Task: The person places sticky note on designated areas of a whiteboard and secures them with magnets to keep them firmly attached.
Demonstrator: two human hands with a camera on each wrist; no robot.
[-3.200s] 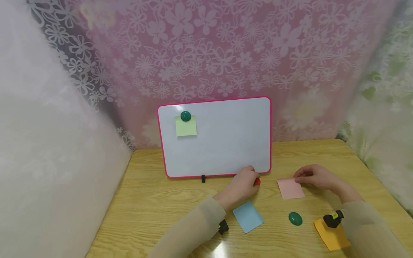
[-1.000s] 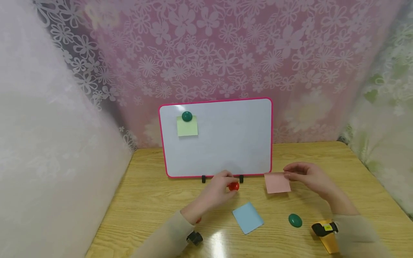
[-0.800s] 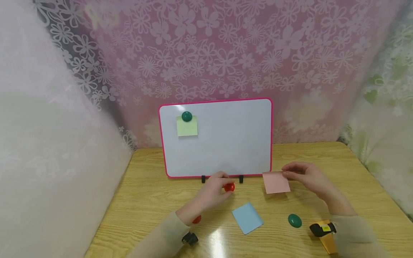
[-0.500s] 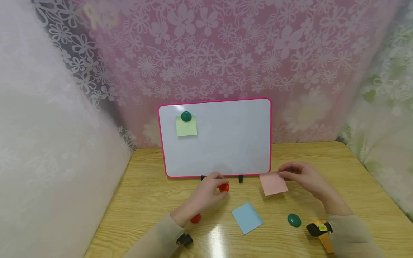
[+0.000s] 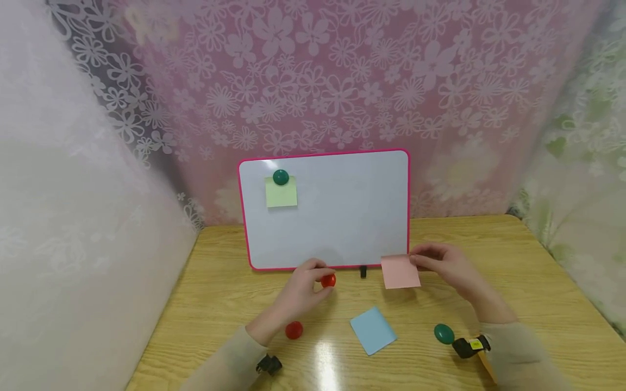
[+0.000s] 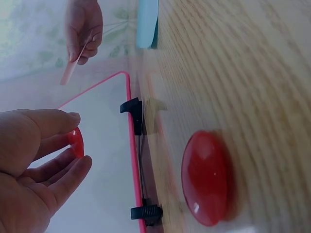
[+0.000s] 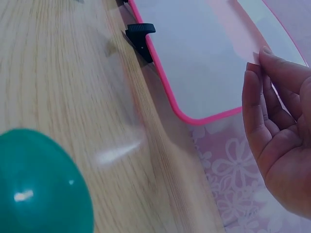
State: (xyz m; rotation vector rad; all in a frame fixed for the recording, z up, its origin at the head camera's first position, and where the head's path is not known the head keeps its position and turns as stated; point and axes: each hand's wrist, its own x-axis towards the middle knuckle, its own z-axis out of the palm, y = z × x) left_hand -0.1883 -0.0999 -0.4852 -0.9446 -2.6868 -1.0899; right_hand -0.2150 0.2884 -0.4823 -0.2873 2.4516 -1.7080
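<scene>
My left hand pinches a red round magnet between thumb and fingers, just in front of the whiteboard's lower edge. In the left wrist view that magnet sits at the fingertips. My right hand pinches a pink sticky note by its upper right corner, held off the table before the board's lower right corner. The whiteboard has a pink frame and stands upright. A green magnet sits over the top of a pale green note at its upper left.
On the wooden table lie a blue sticky note, a second red magnet and a green magnet. An orange note is mostly hidden under the right forearm. Black clips support the board's lower edge.
The left hand has carried the red magnet leftward along the board's lower edge. The right hand has lifted the pink note and moved it left toward the board. The second red magnet has come into view.
</scene>
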